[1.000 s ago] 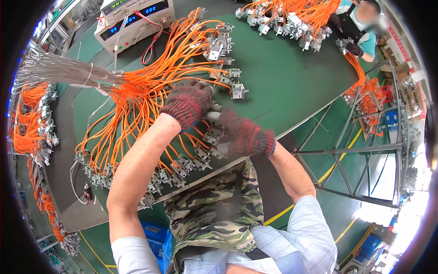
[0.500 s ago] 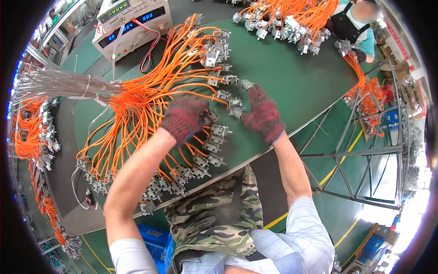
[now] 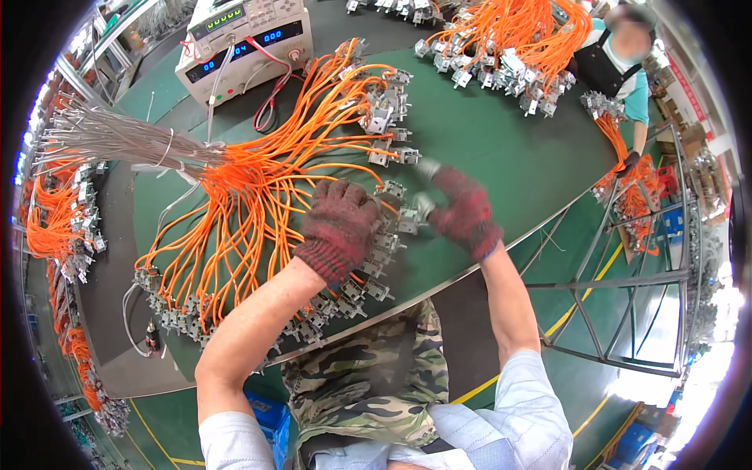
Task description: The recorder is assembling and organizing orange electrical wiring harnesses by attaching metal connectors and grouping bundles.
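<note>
Orange cables (image 3: 251, 176) fan out across the table, ending in small grey metal switch-like parts (image 3: 379, 247) in an arc toward the table's edge. My left hand (image 3: 338, 229), in a dark red knitted glove, is closed over the cables near this arc; its curled fingers hide whatever is in them. To its right, my right hand (image 3: 466, 210), gloved alike with grey-wrapped tips, has thumb and forefinger spread apart. The thumb tip lies against one metal part (image 3: 408, 220); the forefinger is clear of it and slightly blurred.
A bench power supply (image 3: 244, 55) with lit displays stands at the back left, its red lead trailing down. Grey wire ends (image 3: 117, 137) lie bundled at left. More orange cables (image 3: 517, 35) lie at the far side, beside another person (image 3: 619, 59). A metal frame (image 3: 619, 282) stands right of the table.
My left hand has shifted right, its knuckles turned up. My right hand has moved slightly down and right, thumb and forefinger still apart. The whole view has shifted a little.
</note>
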A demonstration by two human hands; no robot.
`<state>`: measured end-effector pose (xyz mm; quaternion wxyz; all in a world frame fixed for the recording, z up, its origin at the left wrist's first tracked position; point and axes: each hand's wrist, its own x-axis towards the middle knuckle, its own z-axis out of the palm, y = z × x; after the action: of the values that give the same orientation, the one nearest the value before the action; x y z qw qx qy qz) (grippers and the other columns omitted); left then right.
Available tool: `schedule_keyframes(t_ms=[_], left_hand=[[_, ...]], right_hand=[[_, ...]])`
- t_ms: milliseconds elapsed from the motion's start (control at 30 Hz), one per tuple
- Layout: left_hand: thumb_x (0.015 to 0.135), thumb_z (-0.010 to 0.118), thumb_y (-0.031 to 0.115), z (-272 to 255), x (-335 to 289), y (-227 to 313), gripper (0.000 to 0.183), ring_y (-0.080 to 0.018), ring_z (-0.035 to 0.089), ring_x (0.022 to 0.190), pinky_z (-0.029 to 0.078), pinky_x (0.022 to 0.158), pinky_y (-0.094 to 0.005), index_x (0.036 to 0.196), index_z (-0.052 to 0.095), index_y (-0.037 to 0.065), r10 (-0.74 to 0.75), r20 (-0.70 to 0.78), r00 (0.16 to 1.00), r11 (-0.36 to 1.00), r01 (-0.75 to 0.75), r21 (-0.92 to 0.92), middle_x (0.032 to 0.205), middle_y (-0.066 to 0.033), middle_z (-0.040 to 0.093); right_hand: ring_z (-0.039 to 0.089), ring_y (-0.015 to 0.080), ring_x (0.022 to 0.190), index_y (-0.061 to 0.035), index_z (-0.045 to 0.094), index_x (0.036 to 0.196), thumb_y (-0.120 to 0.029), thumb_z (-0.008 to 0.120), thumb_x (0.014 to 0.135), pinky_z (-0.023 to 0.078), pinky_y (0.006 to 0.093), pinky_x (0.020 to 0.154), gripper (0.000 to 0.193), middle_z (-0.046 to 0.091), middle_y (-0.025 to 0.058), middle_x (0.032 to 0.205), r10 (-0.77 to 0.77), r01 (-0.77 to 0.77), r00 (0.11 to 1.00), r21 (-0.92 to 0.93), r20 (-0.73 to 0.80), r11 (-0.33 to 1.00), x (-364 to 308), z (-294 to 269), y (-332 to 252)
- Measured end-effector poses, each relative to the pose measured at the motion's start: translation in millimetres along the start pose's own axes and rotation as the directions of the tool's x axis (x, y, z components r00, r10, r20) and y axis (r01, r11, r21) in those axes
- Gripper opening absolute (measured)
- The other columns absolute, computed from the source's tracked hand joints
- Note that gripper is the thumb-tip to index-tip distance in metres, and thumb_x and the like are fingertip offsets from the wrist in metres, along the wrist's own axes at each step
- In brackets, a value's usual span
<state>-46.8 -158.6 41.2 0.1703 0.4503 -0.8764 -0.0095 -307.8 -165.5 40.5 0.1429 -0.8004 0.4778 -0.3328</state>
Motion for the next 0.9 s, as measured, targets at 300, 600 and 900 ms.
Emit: schedule_keyframes(t_ms=[300,600,900], left_hand=[[0.087,0.089,0.036,-46.1,-82.9,-66.3,0.074,-0.0413,0.055,0.135,0.042,0.117,-0.0505,0.142,0.057,-0.002,-0.668,-0.525,0.527,0.742,0.524,-0.418,0.142,-0.0208,0.061],[0.083,0.088,0.042,-18.1,-14.2,-188.9,0.074,-0.0402,0.066,0.113,0.051,0.101,-0.0460,0.137,0.062,-0.001,-0.799,-0.476,0.367,0.596,0.382,-0.707,0.123,-0.0192,0.073],[0.090,0.079,0.026,-27.7,-1.0,-240.8,0.041,-0.0329,0.070,0.102,0.052,0.094,-0.0443,0.120,0.067,0.000,-0.700,-0.421,0.577,0.700,0.435,-0.567,0.111,-0.0150,0.076]], right_hand=[[0.064,0.0384,0.115,-0.0116,0.073,0.129,-0.041,0.079,0.089,0.054,0.0501,0.098,0.050,0.068,0.0162,0.118,0.099,-0.133,0.974,0.158,0.204,0.978,48.6,29.5,7.7],[0.068,0.0436,0.101,-0.0051,0.074,0.108,-0.043,0.074,0.093,0.055,0.0534,0.089,0.041,0.070,0.0219,0.107,0.137,-0.098,0.922,-0.123,0.363,0.988,36.5,29.0,-38.3],[0.069,0.0418,0.095,-0.0045,0.073,0.104,-0.048,0.064,0.100,0.056,0.0513,0.083,0.044,0.070,0.0220,0.102,0.116,-0.077,0.913,-0.115,0.392,0.990,-8.3,72.4,-89.3]])
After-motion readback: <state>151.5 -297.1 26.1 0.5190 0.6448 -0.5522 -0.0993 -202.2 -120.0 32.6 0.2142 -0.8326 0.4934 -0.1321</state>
